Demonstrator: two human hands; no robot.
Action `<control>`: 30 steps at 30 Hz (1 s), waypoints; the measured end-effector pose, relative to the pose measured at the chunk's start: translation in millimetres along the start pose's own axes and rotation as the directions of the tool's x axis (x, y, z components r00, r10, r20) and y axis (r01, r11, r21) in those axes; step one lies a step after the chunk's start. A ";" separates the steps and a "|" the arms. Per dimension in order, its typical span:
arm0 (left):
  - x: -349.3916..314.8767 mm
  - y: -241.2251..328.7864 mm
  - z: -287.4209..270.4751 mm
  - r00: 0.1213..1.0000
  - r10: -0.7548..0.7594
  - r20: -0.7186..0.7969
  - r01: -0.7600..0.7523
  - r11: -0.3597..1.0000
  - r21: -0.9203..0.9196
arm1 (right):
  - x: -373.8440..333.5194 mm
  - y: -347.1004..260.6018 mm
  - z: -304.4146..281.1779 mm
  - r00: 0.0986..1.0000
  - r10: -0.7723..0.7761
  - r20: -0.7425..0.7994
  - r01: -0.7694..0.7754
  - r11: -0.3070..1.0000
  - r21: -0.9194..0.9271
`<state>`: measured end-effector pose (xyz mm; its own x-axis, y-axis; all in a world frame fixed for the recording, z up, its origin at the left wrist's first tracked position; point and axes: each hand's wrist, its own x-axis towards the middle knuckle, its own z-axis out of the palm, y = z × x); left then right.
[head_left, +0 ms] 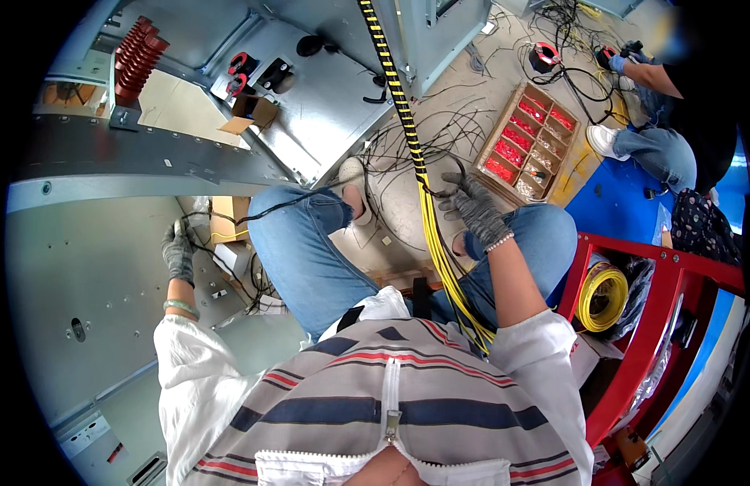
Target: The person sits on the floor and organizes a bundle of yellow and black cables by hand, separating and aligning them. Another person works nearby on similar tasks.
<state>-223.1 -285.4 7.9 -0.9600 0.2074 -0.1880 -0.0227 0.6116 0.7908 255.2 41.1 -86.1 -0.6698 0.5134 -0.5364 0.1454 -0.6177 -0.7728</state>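
Note:
A bundle of yellow wires [436, 255] runs up from my lap between my knees. Its upper length is wound in a black spiral wrap [397, 93], with yellow showing between the turns. To the right of the bundle, my right hand [477, 214], in a grey knit glove, has its fingers bent around a thin black strip where the winding ends. My left hand [179, 253], also gloved, is out at the left, closed on a thin black strand [270, 209] that crosses my left knee towards the bundle. Its exact path near the bundle is hard to follow.
A grey metal cabinet frame [91, 154] stands at left, with dark red ribbed insulators [140, 58]. Beyond my right knee lies a compartment box [527, 144] of small red parts. A red rack [668, 300] holds a yellow wire coil [602, 296]. Another person [658, 121] sits at far right.

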 end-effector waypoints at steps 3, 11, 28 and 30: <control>0.2 12.8 22.0 0.980 0.187 0.073 -0.191 0.979 0.064 | -10.1 -1.9 1.1 0.995 -0.002 -0.104 0.003 1.000 0.008; -86.0 60.7 71.7 0.861 0.499 0.094 -0.507 0.836 0.210 | -17.1 5.8 14.4 0.985 -0.169 -0.024 0.167 0.982 -0.084; -239.4 60.1 333.9 0.346 0.128 0.929 0.512 0.805 -0.301 | -29.5 -42.9 57.8 0.840 -0.527 -0.127 0.076 0.346 -0.935; -249.0 59.3 336.7 0.410 0.158 0.898 0.563 0.731 -0.386 | -33.8 -40.9 52.0 0.736 -0.676 -0.012 0.163 0.195 -0.967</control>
<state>108.4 -43.7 -94.5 -0.1468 0.8675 -0.4753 -0.6652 0.2690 0.6966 234.0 18.0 -18.7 -0.5826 0.8033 0.1235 0.6234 0.5392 -0.5663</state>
